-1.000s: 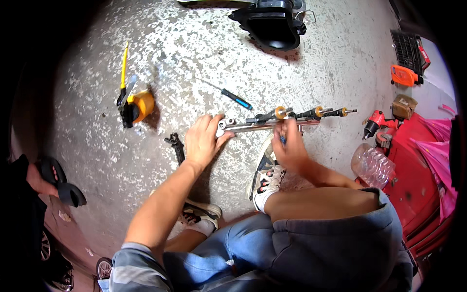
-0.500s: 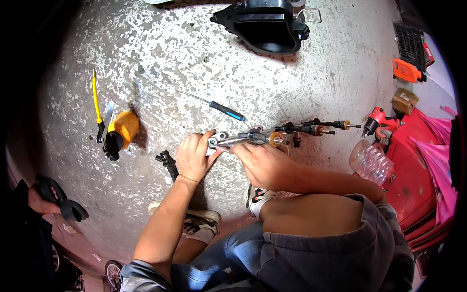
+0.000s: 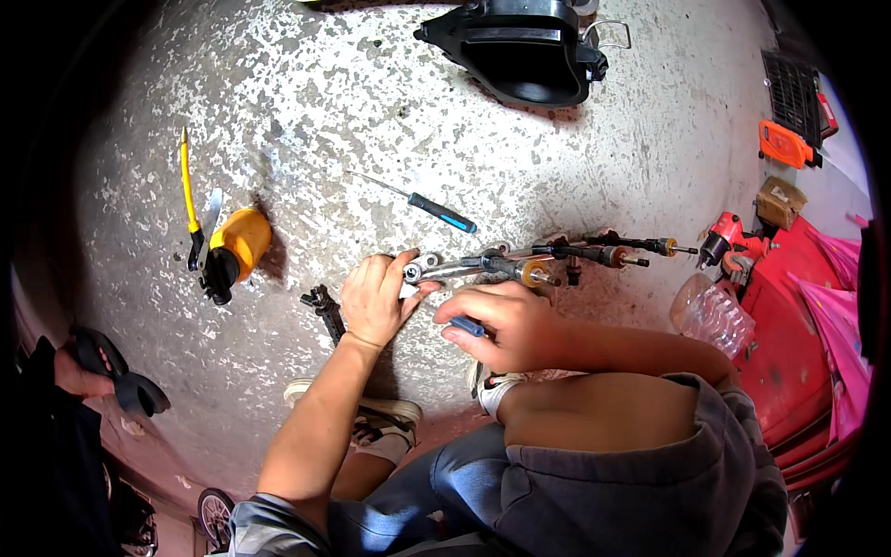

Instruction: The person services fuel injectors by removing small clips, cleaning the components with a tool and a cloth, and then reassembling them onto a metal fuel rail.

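A metal rail with several black and amber injectors lies across the floor in front of me. My left hand is closed around its left end, beside a round metal port, and a small white piece shows between thumb and fingers. Just right of it, my right hand curls round a small tool with a blue handle; the tool's tip is hidden. Beyond the rail lies a screwdriver with a black and blue handle. A black plastic part rests left of my left wrist.
A yellow oil can stands at left. A black housing lies at the far side. At right are a red impact wrench, a clear plastic bottle and a cardboard box. Another person's hand holds a black part at far left.
My right hand has drawn back slightly from the rail's left end and turned, so the blue handle now shows. My left hand stays on the rail. The whole view has shifted slightly.
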The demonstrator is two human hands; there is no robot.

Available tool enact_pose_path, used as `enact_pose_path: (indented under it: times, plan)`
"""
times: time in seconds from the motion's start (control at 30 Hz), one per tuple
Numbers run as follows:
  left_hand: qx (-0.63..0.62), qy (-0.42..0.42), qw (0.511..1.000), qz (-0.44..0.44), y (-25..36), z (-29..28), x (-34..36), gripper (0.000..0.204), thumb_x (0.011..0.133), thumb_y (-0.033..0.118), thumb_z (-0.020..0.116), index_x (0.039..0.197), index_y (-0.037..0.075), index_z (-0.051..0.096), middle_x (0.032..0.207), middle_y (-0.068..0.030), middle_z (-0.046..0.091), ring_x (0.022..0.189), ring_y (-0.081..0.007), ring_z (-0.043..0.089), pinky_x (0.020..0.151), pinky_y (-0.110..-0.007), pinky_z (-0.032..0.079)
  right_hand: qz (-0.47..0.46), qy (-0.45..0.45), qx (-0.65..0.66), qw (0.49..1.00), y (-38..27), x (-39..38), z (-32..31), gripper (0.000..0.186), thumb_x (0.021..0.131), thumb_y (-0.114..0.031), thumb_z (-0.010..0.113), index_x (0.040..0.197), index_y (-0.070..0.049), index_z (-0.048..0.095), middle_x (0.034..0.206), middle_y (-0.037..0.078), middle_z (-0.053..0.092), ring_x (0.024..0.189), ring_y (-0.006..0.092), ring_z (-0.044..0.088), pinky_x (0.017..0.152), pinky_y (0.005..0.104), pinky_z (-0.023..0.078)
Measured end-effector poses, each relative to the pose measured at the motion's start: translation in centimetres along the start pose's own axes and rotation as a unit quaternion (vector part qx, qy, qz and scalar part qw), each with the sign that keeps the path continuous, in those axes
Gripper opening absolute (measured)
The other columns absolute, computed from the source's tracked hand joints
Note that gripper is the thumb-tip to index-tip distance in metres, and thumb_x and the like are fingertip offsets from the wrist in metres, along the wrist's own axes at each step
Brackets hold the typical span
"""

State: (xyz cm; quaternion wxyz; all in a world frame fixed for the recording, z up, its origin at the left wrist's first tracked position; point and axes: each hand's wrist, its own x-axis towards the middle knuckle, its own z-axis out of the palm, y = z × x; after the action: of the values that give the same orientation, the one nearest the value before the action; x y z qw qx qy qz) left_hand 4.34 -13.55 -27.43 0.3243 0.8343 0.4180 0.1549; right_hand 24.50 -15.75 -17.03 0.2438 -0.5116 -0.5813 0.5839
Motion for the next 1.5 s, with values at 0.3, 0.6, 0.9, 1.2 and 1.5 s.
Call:
enact_pose_path:
  times: [0.3,0.6,0.9,1.2,1.5]
  plan:
    - [-0.015,-0.009,1.0,0.008,-0.7,0.1,-0.5,0.05,0.075,0.039,0.072,0.115,0.011,0.062,0.081,-0.0057,0.052,0.075,-0.0235,0.056,0.065,-0.035,0.045,-0.031,0.121,-0.053,0.991,1.7,1.8,2.8,0.021,0.084,-0.011,0.07,0.098,-0.003,0.056,0.084,0.014,0.063,0.07,0.0302,0.065,0.061,0.0386,0.05]
    - [-0.013,-0.004,1.0,0.001,-0.7,0.3,-0.8,0.05,0.074,0.039,0.07,0.115,0.012,0.061,0.083,-0.0058,0.053,0.076,-0.0236,0.057,0.066,-0.035,0.044,0.06,0.119,-0.04,0.99,1.1,3.2,3.0,0.011,0.092,-0.006,0.059,0.1,0.002,0.055,0.082,0.017,0.066,0.074,0.0285,0.068,0.064,0.0342,0.052]
    - [-0.009,0.005,1.0,0.008,-0.9,0.5,-0.8,0.048,0.075,0.036,0.071,0.113,0.008,0.061,0.082,-0.0067,0.053,0.074,-0.0243,0.056,0.064,-0.035,0.044,0.0,0.162,-0.082,0.983,1.2,5.0,2.9,0.011,0.088,-0.007,0.061,0.092,0.001,0.054,0.082,0.019,0.057,0.072,0.0402,0.058,0.064,0.0456,0.045]
    - [-0.011,0.017,1.0,0.024,-1.2,0.6,-0.9,0.038,0.071,0.035,0.072,0.094,0.008,0.058,0.083,-0.0088,0.051,0.076,-0.0275,0.055,0.066,-0.038,0.044,0.087,0.116,-0.092,0.985,1.0,6.3,3.0,0.011,0.092,-0.01,0.056,0.09,0.001,0.055,0.079,0.02,0.059,0.072,0.0394,0.059,0.064,0.0422,0.046]
    - [-0.012,0.005,1.0,0.02,-1.2,0.3,-0.9,0.041,0.073,0.035,0.073,0.1,0.008,0.059,0.083,-0.0074,0.052,0.077,-0.0255,0.055,0.066,-0.037,0.043,0.054,0.149,-0.08,0.984,0.3,6.5,2.5,0.011,0.092,-0.008,0.059,0.089,0.001,0.053,0.078,0.018,0.06,0.068,0.0353,0.062,0.059,0.039,0.047]
